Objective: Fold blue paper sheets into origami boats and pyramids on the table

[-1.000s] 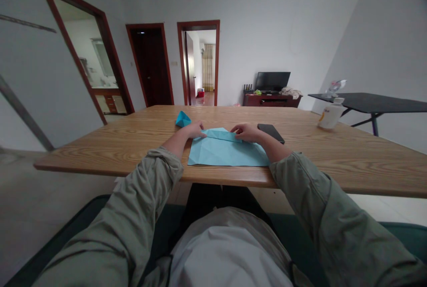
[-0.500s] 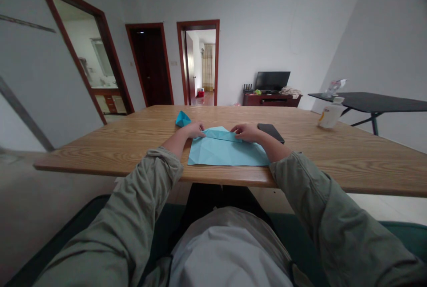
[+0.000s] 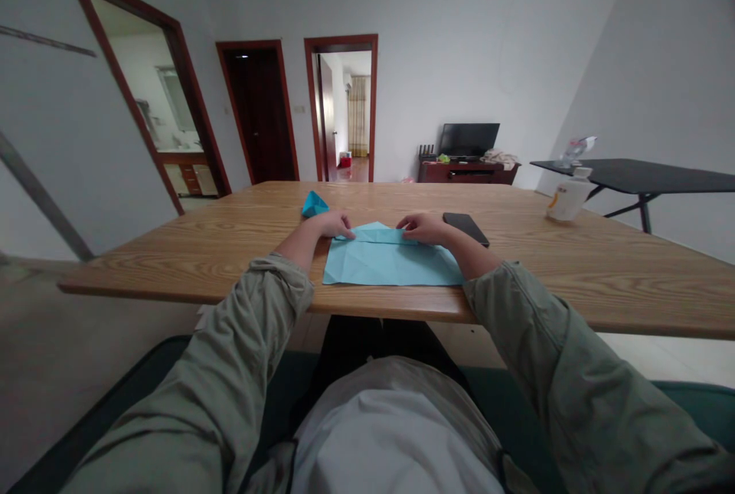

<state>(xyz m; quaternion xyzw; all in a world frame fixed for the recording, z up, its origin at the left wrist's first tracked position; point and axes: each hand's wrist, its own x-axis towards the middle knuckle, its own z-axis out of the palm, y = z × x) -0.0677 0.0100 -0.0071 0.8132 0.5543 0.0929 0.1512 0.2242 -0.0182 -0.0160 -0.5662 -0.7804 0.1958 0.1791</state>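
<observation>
A light blue sheet of paper point(image 3: 390, 263) lies near the front edge of the table, creased, with a narrow folded strip across its far part. Behind the strip a pointed piece of the same paper shows. My left hand point(image 3: 334, 225) grips the strip's left end, thumb on top. At the strip's right part, my right hand point(image 3: 423, 228) pinches the paper between thumb and fingers. Just beyond my left hand stands a small folded blue paper shape point(image 3: 314, 204). Beside my right hand rests a flat dark object point(image 3: 466, 227), partly behind the forearm.
The wooden table point(image 3: 230, 260) spans the view. Toward its right end stands a white bottle point(image 3: 568, 197) with an orange mark. A black folding table point(image 3: 648, 175) is beyond it. At the far wall, a television point(image 3: 469, 139) sits on a low cabinet point(image 3: 468, 172).
The folded strip now lies flatter against the sheet. Both hands have shifted only slightly, the left a little outward, and keep hold of the paper.
</observation>
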